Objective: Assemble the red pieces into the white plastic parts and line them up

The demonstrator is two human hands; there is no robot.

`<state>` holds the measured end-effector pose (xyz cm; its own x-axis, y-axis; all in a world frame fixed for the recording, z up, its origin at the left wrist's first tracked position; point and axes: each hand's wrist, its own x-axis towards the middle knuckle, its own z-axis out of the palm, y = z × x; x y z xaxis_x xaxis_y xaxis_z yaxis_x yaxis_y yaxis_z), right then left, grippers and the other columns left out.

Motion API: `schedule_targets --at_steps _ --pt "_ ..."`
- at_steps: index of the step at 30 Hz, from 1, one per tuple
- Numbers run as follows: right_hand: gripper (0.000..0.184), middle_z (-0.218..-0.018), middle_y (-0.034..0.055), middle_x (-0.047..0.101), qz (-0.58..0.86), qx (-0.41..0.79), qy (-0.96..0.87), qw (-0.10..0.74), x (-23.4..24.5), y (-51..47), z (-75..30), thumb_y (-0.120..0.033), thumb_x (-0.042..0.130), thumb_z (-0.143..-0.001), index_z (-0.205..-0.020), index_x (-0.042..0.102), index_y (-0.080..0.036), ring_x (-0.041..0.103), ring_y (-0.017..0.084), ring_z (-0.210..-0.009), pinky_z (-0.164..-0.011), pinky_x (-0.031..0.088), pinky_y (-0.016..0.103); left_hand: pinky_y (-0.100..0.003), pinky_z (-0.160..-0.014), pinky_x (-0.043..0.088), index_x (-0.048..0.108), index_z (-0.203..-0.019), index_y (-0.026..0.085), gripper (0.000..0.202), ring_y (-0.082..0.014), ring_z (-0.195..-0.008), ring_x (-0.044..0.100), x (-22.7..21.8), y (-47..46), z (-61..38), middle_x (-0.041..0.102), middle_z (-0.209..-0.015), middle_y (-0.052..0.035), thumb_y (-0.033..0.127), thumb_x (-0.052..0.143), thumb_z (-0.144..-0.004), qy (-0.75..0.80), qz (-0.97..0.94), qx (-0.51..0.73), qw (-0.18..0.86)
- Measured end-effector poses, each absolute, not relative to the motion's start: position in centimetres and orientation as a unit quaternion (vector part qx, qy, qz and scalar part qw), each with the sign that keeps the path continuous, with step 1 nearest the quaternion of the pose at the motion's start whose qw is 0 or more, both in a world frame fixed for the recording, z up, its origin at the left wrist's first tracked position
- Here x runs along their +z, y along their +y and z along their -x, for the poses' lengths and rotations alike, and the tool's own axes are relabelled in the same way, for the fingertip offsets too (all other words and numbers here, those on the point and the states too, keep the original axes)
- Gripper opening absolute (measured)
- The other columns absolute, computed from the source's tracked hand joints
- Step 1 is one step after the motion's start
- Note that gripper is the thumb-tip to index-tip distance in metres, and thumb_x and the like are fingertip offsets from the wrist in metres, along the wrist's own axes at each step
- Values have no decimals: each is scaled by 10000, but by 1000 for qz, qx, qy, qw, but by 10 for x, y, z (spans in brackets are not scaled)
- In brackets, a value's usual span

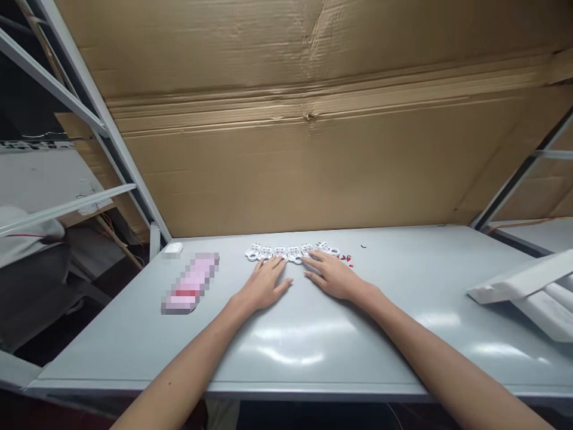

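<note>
A row of several small white flat pieces [294, 255], each with a round ring-like part, lies across the middle of the grey table. My left hand [265, 284] rests palm down with its fingers spread, fingertips at the near edge of the pieces left of centre. On the right side of the row, my right hand [332, 276] lies flat too, fingers apart and partly covering the pieces there. Neither hand grips anything. Beside the right hand are a few tiny red and black bits [348, 258], too small to name.
A pixelated pink object [195, 280] lies on the left of the table [295, 346], with a small white case-like item [173, 248] behind it. White foam-like bars [528, 283] sit at the right edge. Cardboard [286, 179] walls off the back, and metal posts [107, 131] frame the sides.
</note>
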<state>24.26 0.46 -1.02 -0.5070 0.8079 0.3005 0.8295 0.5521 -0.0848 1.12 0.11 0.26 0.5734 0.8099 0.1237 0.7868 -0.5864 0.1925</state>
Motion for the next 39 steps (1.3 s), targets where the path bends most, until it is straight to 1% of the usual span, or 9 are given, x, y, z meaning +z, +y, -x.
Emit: schedule_targets --at_steps 8,11,15,18,24,28,30,33,39 --pt "436 -1422 147 535 448 -20 -874 189 -13 5 -246 -337 338 -1008 -1351 566 -192 483 299 -1319 -1085 395 494 -491 -1201 154 417 -1444 173 509 -274 -1447 298 1 2 -10 378 -1540 -134 442 374 -1014 447 -887 103 47" --pt "440 -1444 144 517 491 -24 -848 196 -10 6 -249 -327 337 -1000 -1363 540 -183 455 298 -1344 -1109 362 497 -504 -1193 176 479 -1389 159 470 -289 -1446 296 0 2 -10 395 -1526 -150 425 378 -1015 440 -890 112 39" --pt "456 -1411 181 543 578 -39 -798 166 -8 7 -254 -285 356 -973 -1369 513 -121 475 322 -1322 -1143 280 540 -523 -1181 209 540 -1319 171 410 -303 -1437 314 -1 1 -9 410 -1513 -157 401 407 -1007 430 -892 136 34" --pt "437 -1394 185 561 582 -34 -799 144 -5 4 -255 -269 372 -960 -1335 533 -111 513 320 -1286 -1137 277 545 -523 -1174 232 539 -1317 181 392 -299 -1431 326 -1 0 -10 416 -1508 -158 381 424 -1000 432 -890 144 31" --pt "377 -1080 123 740 575 -26 -794 194 2 -1 -249 -215 309 -978 -1124 653 -163 675 241 -1015 -1152 253 504 -503 -1175 237 529 -1330 162 400 -300 -1435 315 2 -2 -11 404 -1508 -174 361 436 -997 441 -888 130 26" --pt "390 -1218 142 682 576 -43 -777 250 -4 10 -258 -208 318 -962 -1192 626 -148 614 263 -1145 -1108 342 469 -502 -1158 273 537 -1314 170 383 -307 -1418 342 2 -2 -11 399 -1509 -174 359 443 -995 443 -887 129 15" --pt "422 -1340 151 605 565 -37 -785 250 -9 16 -266 -239 342 -951 -1294 564 -135 538 289 -1251 -1079 390 466 -502 -1157 277 541 -1307 173 378 -310 -1410 353 1 -2 -11 412 -1501 -172 358 456 -989 444 -886 132 13" --pt "490 -1455 151 501 549 -3 -807 220 -16 23 -276 -291 360 -949 -1406 460 -145 422 306 -1365 -1095 382 494 -508 -1152 287 548 -1297 180 373 -315 -1408 354 0 -1 -11 425 -1493 -166 364 463 -984 442 -885 143 17" --pt "468 -1419 159 514 553 62 -797 236 -19 25 -279 -293 308 -982 -1417 430 -174 503 282 -1283 -1051 427 446 -507 -1138 317 554 -1301 174 383 -324 -1408 351 -1 -1 -11 432 -1486 -167 357 465 -978 447 -882 146 27"
